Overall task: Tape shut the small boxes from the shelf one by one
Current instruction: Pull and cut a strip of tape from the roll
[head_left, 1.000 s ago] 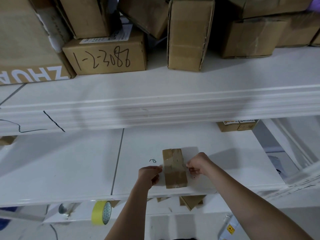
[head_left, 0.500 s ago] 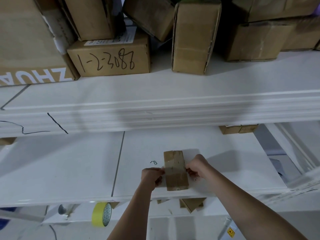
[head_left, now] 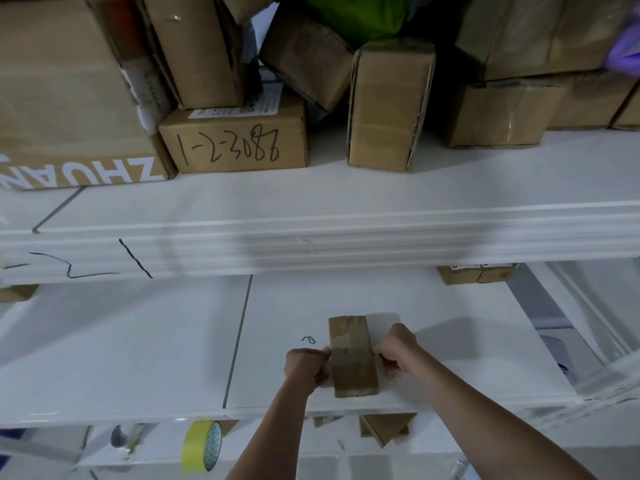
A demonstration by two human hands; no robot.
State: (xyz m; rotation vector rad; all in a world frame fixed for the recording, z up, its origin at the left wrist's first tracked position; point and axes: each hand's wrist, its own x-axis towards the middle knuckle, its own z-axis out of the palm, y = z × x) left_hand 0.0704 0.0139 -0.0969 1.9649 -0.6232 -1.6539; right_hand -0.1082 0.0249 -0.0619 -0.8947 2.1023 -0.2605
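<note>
Small box (head_left: 352,358) apparently closed, contents hidden.

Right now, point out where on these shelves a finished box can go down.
Free: the lower shelf left of the small box past the panel seam, and right of the right hand. The upper shelf's front strip below the numbered box is bare; its back is crowded with stacked cartons.

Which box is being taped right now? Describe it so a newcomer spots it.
Find the white lower shelf, near its front edge. The small box sits between the left hand and right hand; it alone has clear tape across its top.
</note>
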